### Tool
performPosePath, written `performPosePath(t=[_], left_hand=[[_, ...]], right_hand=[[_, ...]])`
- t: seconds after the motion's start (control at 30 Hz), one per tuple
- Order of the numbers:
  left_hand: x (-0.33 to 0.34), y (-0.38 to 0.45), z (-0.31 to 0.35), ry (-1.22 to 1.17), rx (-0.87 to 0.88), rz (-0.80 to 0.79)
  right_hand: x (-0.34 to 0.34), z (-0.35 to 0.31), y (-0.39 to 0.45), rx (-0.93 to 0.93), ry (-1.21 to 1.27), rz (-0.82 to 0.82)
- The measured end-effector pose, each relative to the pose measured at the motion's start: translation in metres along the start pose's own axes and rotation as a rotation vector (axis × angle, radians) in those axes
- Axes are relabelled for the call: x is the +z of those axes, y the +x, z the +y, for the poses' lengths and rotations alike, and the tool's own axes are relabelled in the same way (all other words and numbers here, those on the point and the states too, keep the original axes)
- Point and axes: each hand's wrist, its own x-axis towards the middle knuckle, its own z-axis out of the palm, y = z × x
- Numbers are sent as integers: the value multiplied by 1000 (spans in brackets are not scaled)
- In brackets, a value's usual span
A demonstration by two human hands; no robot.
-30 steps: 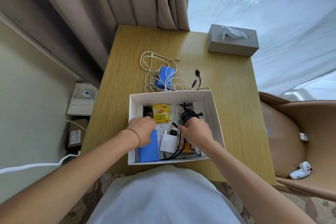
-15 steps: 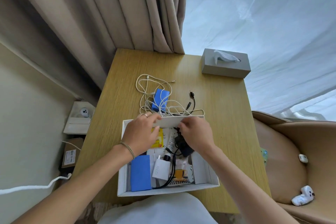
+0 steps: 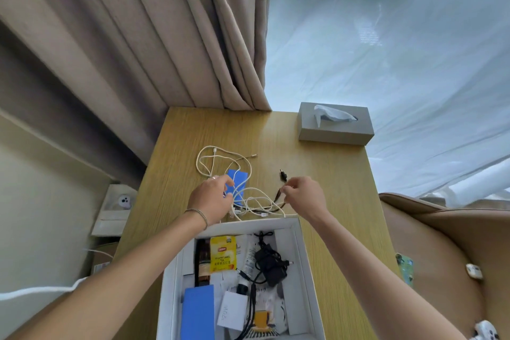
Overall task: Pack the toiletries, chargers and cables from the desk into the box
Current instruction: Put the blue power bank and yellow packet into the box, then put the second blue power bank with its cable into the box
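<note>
Head view: right hand [image 3: 302,197] pinches black cable [image 3: 279,194] — left hand [image 3: 212,199] grips white cable [image 3: 240,196].

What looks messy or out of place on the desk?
The white cables lie in a loose tangle over the small blue item, mixed with a black cable. Nothing looks spilled or broken.
</note>
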Motion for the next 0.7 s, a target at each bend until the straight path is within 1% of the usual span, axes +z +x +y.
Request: performPosePath(t=[0.17,0.3,0.37,0.5,0.7], left_hand=[[16,34,-14,14,-184,-66],[28,57,-19,66,-269,-87],[31,67,-16,140,-262,-77],[41,82,-6,252,-186,-84],[51,106,1,431,-259,-203]], right_hand=[[11,3,20,29,60,-73],[20,5,26,23,101,-103],[23,8,26,12,112,-130],[26,14,23,6,137,-151],[26,20,21,52,221,-156]])
